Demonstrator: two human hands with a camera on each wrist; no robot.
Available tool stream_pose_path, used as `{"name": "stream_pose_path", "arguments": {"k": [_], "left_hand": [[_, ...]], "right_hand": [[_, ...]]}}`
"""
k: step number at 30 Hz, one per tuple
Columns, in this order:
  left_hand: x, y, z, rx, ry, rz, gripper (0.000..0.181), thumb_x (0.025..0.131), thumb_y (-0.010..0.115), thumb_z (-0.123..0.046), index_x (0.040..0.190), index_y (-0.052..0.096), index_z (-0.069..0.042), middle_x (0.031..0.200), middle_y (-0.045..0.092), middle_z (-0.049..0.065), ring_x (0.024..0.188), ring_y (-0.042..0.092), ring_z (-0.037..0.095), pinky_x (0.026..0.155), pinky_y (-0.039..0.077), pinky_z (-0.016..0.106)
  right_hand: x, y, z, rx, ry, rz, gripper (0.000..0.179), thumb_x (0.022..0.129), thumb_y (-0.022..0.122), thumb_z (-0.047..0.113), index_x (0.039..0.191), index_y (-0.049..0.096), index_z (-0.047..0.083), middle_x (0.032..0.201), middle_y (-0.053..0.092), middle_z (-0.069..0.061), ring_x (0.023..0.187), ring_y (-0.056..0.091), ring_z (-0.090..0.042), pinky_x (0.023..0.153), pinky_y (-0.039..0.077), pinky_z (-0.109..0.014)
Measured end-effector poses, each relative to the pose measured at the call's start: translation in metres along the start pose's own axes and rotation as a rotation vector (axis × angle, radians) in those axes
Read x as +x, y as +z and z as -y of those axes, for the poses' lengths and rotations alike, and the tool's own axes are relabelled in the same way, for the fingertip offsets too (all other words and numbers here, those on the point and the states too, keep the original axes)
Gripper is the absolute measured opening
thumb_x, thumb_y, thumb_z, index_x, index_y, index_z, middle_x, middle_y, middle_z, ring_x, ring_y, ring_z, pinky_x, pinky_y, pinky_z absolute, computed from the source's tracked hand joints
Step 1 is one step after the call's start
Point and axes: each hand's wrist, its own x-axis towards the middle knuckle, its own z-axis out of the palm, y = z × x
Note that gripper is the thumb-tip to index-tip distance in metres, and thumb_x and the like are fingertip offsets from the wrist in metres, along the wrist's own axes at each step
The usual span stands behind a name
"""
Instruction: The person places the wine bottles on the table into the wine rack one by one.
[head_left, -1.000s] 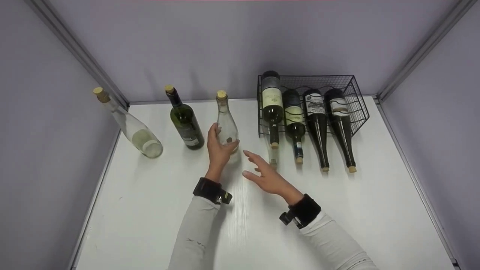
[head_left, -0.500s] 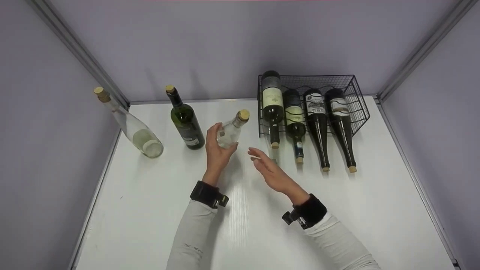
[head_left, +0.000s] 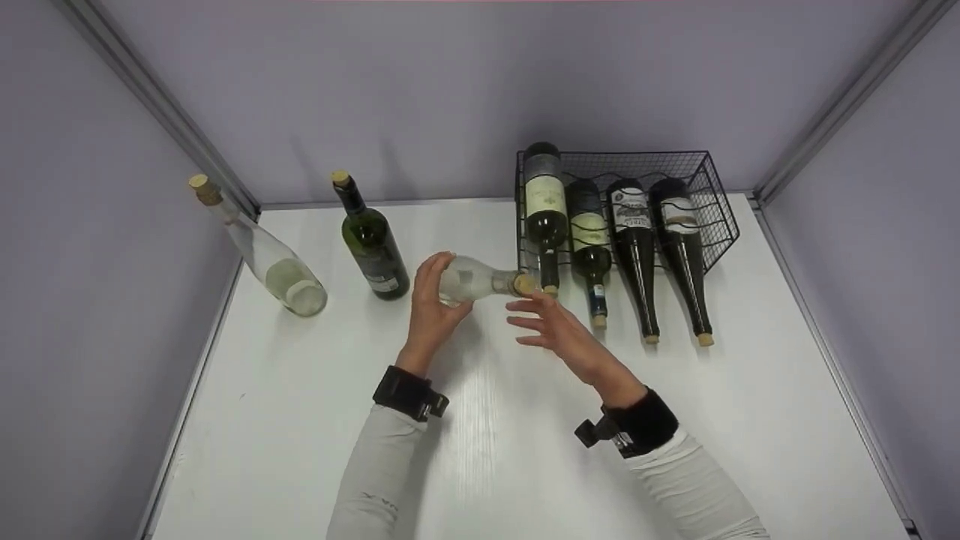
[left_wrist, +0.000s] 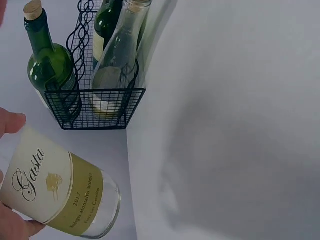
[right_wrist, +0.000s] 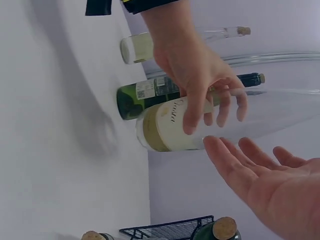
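My left hand (head_left: 431, 315) grips a clear glass bottle (head_left: 472, 280) by its body, thumb on the near side and fingers on the far side. The bottle lies tilted over, its corked neck (head_left: 517, 283) pointing right. In the left wrist view its white and olive label (left_wrist: 55, 185) reads "Gasta". My right hand (head_left: 570, 341) is held with fingers extended beside the neck, its fingertips overlapping the cork in the head view. Seen from the right wrist, that hand (right_wrist: 280, 185) is palm up under the bottle's upper part.
A black wire rack (head_left: 634, 153) at the back right holds several corked dark bottles (head_left: 636, 240), necks forward, and a clear bottle (left_wrist: 117, 55) lower down. Left of my hands stand a green bottle (head_left: 375, 255) and a tall clear bottle (head_left: 274, 262). Walls enclose the white table (head_left: 300, 435).
The clear bottle, upright a second ago, has been tipped rightward in my left hand until its neck points right. My right hand has moved slightly right, its fingers now at the neck.
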Motion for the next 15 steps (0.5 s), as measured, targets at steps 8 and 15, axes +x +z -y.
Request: {"name": "stream_pose_path", "arguments": {"k": [8,15], "left_hand": [[0.000,-0.003,0.000,0.225,0.185,0.082,0.081,0.059,0.086,0.007,0.131,0.055,-0.013,0.132,0.052,0.009,0.127,0.045,0.030,0.109,0.028,0.055],[0.000,-0.006,-0.007,0.421,0.306,0.139,0.075,0.057,0.085,0.004,0.125,0.062,-0.015,0.128,0.057,0.011,0.125,0.047,0.033,0.108,0.027,0.062]], "right_hand": [[-0.007,-0.021,0.016,0.213,0.102,0.122,0.085,0.098,0.035,0.066,0.150,0.031,-0.001,0.149,0.039,-0.024,0.130,0.045,-0.043,0.099,0.042,-0.058],[-0.011,-0.035,0.020,0.100,0.241,0.195,0.074,0.102,0.046,0.048,0.151,0.026,-0.005,0.145,0.037,-0.032,0.121,0.055,-0.039,0.078,0.057,-0.044]]}}
